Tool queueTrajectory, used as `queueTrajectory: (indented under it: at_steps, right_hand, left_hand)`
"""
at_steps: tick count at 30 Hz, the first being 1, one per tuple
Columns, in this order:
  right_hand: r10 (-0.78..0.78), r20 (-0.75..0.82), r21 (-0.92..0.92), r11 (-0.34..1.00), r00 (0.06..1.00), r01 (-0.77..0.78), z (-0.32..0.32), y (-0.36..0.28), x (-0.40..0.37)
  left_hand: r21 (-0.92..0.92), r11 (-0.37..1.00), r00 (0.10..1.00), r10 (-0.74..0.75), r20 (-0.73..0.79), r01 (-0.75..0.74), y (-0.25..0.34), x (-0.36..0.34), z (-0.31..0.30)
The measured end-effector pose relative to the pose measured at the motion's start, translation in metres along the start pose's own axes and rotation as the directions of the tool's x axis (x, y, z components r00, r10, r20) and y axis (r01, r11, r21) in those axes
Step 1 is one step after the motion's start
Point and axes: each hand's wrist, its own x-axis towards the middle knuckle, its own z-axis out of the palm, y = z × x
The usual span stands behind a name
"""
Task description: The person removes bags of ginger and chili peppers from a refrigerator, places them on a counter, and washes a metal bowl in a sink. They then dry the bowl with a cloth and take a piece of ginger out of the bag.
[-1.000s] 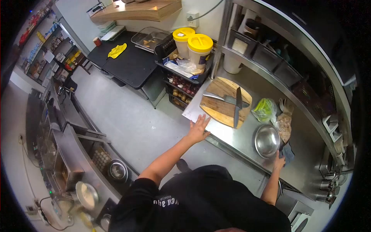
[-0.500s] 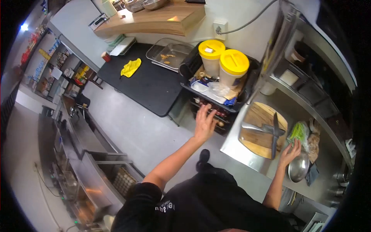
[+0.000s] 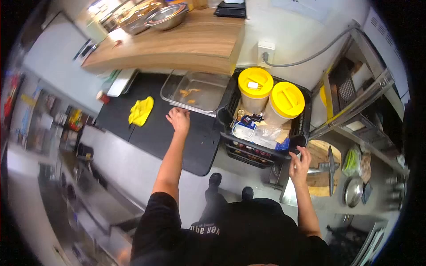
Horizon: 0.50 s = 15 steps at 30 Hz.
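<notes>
A person in a black T-shirt leans over a kitchen corner. The left hand, fingers loosely bent and gripping nothing, is over a black flat-topped table, just beside a clear rectangular tray holding small orange-brown pieces. The right hand, fingers parted and empty, is near the front corner of a black plastic crate; contact is unclear. Two yellow-lidded round tubs stand inside the crate.

Shelf goods at far left are blurred (and too small to name).
</notes>
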Motion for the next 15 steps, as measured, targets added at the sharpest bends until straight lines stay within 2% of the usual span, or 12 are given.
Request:
queueTrajectory:
  at_steps: [1,3,4,5,6,7,8,9,10,12,14,15]
  right_hand:
    - [0.037,-0.008,-0.04,0.998,0.999,-0.037,-0.003,0.003,-0.011]
    - [0.264,-0.121,-0.222,0.932,0.957,-0.285,-0.016,0.005,-0.036]
    - [0.349,-0.17,-0.268,0.883,0.921,-0.384,-0.029,-0.007,-0.044]
    - [0.421,-0.227,-0.313,0.822,0.878,-0.476,-0.045,-0.019,-0.05]
    - [0.503,-0.294,-0.314,0.753,0.813,-0.579,-0.053,-0.028,-0.064]
    - [0.524,-0.324,-0.357,0.703,0.787,-0.615,-0.059,-0.038,-0.074]
    - [0.558,-0.351,-0.385,0.646,0.752,-0.659,-0.065,-0.048,-0.084]
    - [0.59,-0.383,-0.407,0.583,0.711,-0.703,-0.074,-0.059,-0.094]
    - [0.603,-0.38,-0.441,0.55,0.702,-0.71,-0.081,-0.071,-0.098]
    - [0.611,-0.375,-0.49,0.507,0.697,-0.709,-0.093,-0.095,-0.102]
    - [0.622,-0.39,-0.523,0.458,0.679,-0.719,-0.104,-0.118,-0.116]
    - [0.629,-0.378,-0.542,0.445,0.68,-0.713,-0.109,-0.129,-0.123]
  left_hand:
    - [0.059,0.998,0.999,0.023,0.047,-0.026,-0.007,0.02,0.021]
    - [0.168,0.975,0.983,0.121,0.14,-0.144,-0.026,0.059,0.071]
    - [0.147,0.97,0.94,0.138,0.312,-0.192,-0.033,0.077,0.087]
    - [0.248,0.922,0.905,0.191,0.38,-0.298,-0.063,0.093,0.153]
    - [0.223,0.952,0.873,0.082,0.481,-0.212,-0.039,0.1,0.127]
    - [0.237,0.93,0.851,0.126,0.51,-0.28,-0.043,0.103,0.133]
    - [0.256,0.935,0.76,0.02,0.65,-0.244,-0.036,0.116,0.137]
    - [0.237,0.947,0.749,0.006,0.662,-0.217,-0.053,0.121,0.166]
    - [0.266,0.929,0.714,-0.003,0.701,-0.257,-0.052,0.126,0.17]
    - [0.25,0.908,0.747,0.095,0.658,-0.335,-0.047,0.126,0.161]
    - [0.154,0.866,0.795,0.349,0.496,-0.475,-0.066,0.121,0.169]
    - [0.159,0.874,0.831,0.359,0.426,-0.459,-0.081,0.121,0.186]
